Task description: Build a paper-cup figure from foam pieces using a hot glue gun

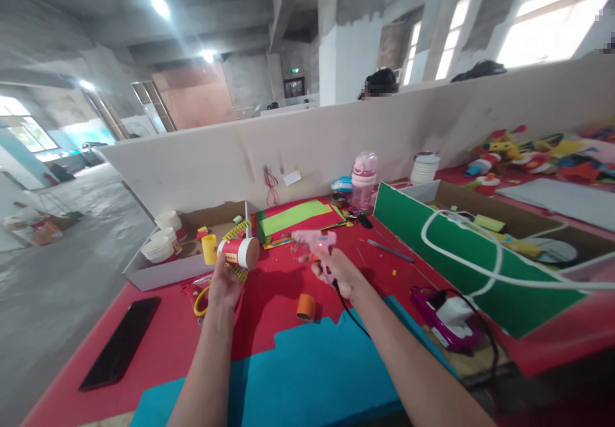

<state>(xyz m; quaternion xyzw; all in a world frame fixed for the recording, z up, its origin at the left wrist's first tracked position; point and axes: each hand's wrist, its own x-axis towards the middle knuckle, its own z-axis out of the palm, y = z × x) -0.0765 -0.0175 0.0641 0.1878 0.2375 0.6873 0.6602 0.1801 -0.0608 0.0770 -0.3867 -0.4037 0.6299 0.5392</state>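
My left hand (227, 286) is closed around a paper cup craft (239, 252) wrapped in red and white, lying sideways with its round end to the right. Yellow folded paper strips (237, 230) stick out above and below it, and a yellow paper roll (209, 249) shows at its left end. In my right hand (331, 268) is a pink hot glue gun (314, 241), its nozzle pointing left toward the cup but apart from it. A black cord runs from its handle. On the red table below stands a short orange paper tube (306, 307).
A box with paper cups (161, 246) sits at left, near a black phone (120, 342). Blue paper (307, 376) covers the front. A green-sided box (456, 260), purple power strip (449, 324) and white cable are at right; a pink bottle (364, 180) stands behind.
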